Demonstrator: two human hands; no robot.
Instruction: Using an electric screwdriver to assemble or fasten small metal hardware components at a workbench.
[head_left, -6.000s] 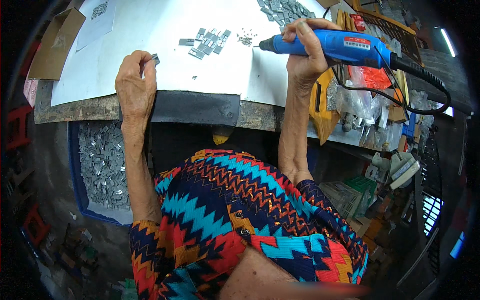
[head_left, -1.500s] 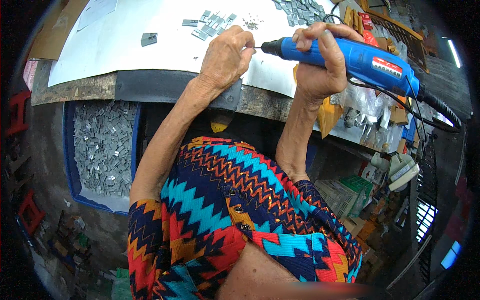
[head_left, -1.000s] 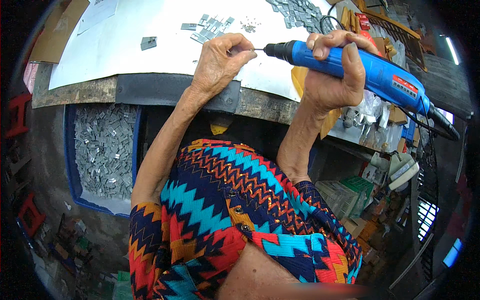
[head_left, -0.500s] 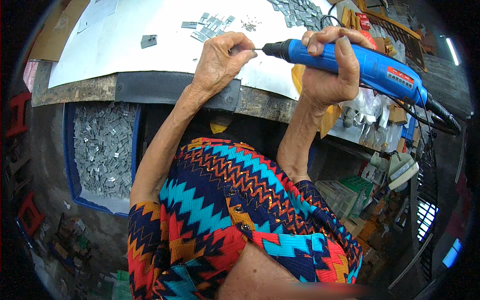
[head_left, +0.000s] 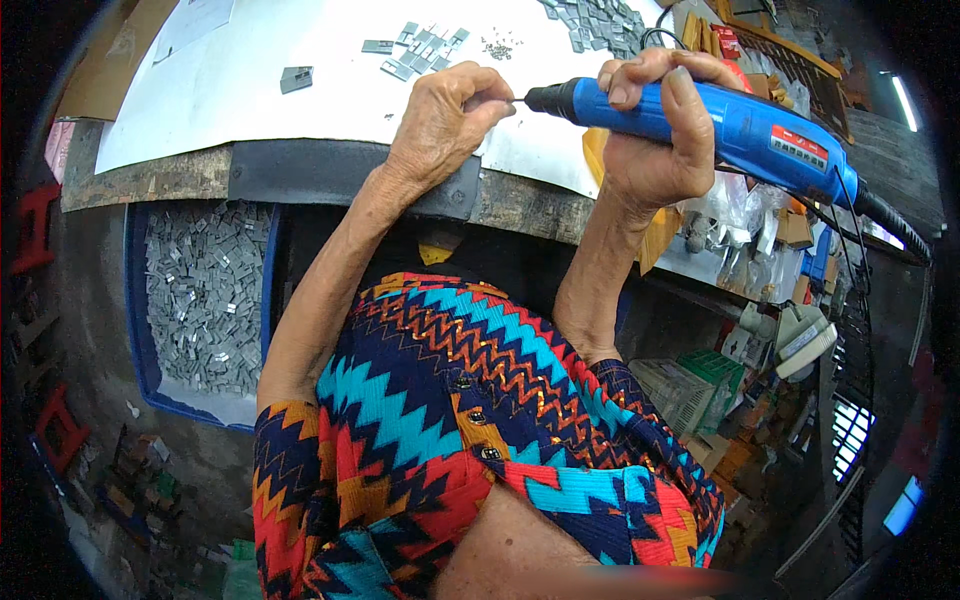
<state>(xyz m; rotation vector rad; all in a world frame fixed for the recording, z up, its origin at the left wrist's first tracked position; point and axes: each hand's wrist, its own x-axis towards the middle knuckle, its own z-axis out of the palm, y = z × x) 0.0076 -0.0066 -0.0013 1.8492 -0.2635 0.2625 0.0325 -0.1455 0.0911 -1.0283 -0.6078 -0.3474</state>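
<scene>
Left hand [head_left: 445, 125]: thumb and fingertips pinched at the blue power driver's [head_left: 740, 122] bit tip; what's inside, we can't tell.
Right hand [head_left: 665, 130]: wrapped round driver's body.
Grey pieces [head_left: 425, 50]: left of driver, beyond left hand.

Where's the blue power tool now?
Upper right of the head view: the blue power tool is gripped in the right hand, its thin bit pointing left toward the left hand.
</scene>
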